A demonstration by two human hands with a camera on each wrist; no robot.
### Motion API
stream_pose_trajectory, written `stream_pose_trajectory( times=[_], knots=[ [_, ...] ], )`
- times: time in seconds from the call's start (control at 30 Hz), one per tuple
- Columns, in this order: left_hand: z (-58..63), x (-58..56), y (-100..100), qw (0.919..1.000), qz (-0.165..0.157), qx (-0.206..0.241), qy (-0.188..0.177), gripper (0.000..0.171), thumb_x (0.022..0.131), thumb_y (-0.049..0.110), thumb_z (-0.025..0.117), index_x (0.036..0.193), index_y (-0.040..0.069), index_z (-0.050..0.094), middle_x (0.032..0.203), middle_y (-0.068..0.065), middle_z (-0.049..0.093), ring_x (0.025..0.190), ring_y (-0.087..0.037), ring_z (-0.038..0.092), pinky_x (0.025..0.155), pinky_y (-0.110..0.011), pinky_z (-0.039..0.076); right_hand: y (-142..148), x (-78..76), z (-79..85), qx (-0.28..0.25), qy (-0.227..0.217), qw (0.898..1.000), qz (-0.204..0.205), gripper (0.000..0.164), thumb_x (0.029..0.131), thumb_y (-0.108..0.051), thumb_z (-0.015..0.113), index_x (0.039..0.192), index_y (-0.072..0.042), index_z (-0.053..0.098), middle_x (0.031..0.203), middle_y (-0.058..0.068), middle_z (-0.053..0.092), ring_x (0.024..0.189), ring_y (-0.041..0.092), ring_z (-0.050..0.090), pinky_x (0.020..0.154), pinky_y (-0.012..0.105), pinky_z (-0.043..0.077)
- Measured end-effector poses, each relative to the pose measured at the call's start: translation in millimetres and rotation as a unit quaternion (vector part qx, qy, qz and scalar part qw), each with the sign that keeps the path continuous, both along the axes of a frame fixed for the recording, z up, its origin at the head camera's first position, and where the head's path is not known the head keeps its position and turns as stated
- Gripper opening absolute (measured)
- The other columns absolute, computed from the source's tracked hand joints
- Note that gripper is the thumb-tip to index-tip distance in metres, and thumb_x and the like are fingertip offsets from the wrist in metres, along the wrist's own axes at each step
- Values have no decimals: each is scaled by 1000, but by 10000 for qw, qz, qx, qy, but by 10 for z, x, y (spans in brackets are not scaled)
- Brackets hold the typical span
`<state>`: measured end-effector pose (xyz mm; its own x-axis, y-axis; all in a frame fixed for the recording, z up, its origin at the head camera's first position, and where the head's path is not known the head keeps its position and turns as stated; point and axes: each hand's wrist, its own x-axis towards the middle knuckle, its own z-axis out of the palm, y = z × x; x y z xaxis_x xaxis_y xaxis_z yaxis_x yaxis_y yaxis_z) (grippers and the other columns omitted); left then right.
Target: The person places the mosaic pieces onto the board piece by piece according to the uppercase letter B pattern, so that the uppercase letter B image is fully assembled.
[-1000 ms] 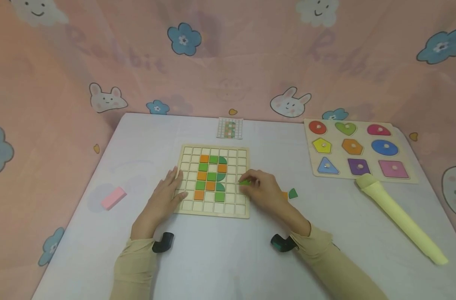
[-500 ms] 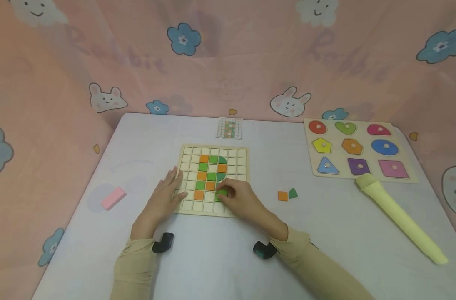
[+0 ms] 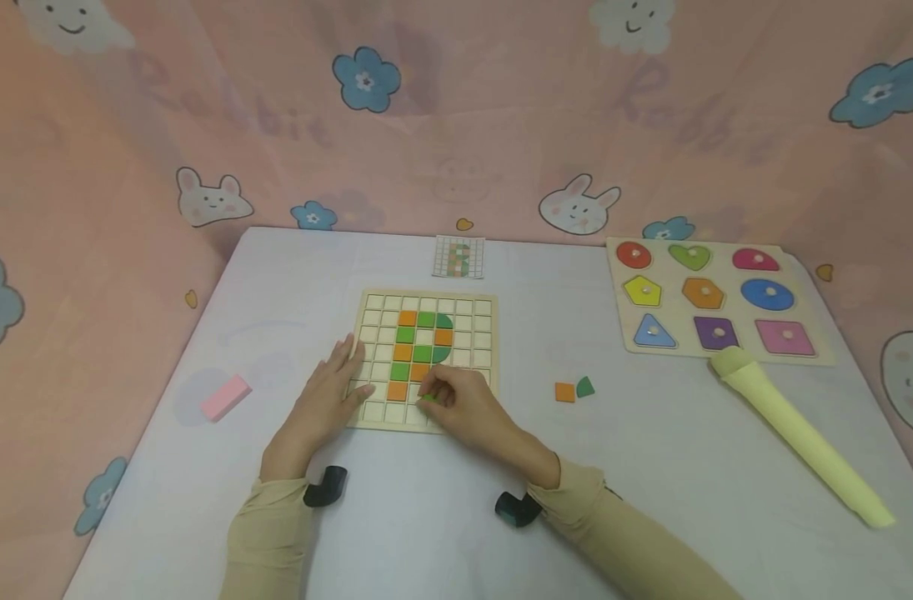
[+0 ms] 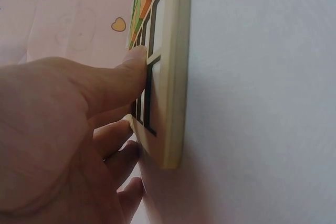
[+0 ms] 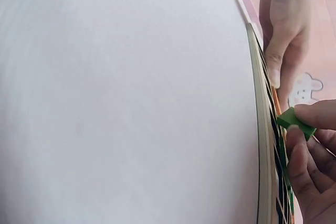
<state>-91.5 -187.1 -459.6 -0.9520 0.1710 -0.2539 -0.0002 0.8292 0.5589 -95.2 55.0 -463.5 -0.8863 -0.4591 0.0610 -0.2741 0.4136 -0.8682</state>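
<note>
A wooden grid board (image 3: 482, 325) lies mid-table in the head view, with orange and green tiles set in its cells in a letter-like pattern. My left hand (image 3: 323, 400) rests at its left edge, the thumb (image 4: 118, 80) on the board's face and the fingers fairly straight along the side. Between thumb and fingertips my right hand (image 3: 467, 404) pinches a green tile (image 5: 295, 124), just over the board's lower middle cells. That hand hides part of the pattern's lower right. An orange square tile (image 3: 564, 392) and a dark green quarter-round tile (image 3: 585, 387) lie right of the board.
Behind the board lies a small pattern card (image 3: 459, 257). A knobbed shape puzzle (image 3: 669, 292) occupies the back right, a long pale-yellow tube (image 3: 801, 437) in front of it. On the left sits a pink block (image 3: 227, 397).
My right hand has carried the green tile leftward from the board's right edge to its lower middle, uncovering the loose orange tile. My left hand has stayed in place.
</note>
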Motion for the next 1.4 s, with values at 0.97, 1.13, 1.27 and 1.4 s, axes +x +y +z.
stream_pose_trajectory(
  times=[0.97, 1.13, 1.27, 1.4],
  knots=[
    [17, 10, -14, 9999, -67, 106, 72, 72, 109, 25, 58, 168, 4, 22, 179, -15, 6, 167, -35, 3, 138, -55, 3, -317, 50, 19, 1017, 379, 9939, -190, 9, 89, -13, 86, 83, -13, 79, 91, -2, 74, 92, 13, 57, 79, 25, 50],
    [18, 10, -9, 9999, -36, 93, 32, 72, 109, 25, 58, 168, 4, 23, 179, -14, 6, 167, -34, 3, 138, -55, 3, -318, 50, 21, 1223, 451, 9912, -216, 5, 89, -12, 86, 85, -13, 82, 95, -1, 74, 91, 15, 52, 74, 23, 45],
    [9, 8, -9, 9999, -38, 81, 46, 72, 109, 24, 59, 167, 2, 23, 179, -15, 6, 167, -35, 3, 138, -55, 4, -288, 56, 15, 1253, 581, 9902, -223, 5, 88, -12, 87, 87, -14, 82, 98, 0, 73, 92, 15, 52, 74, 24, 46],
    [1, 2, -5, 10000, -19, 44, 18, 72, 108, 24, 59, 167, 2, 23, 179, -15, 6, 167, -35, 3, 138, -54, 4, -175, 48, 10, 1270, 420, 9907, -238, 6, 88, -11, 87, 92, -15, 83, 102, -1, 71, 95, 16, 51, 79, 27, 49]
  ],
)
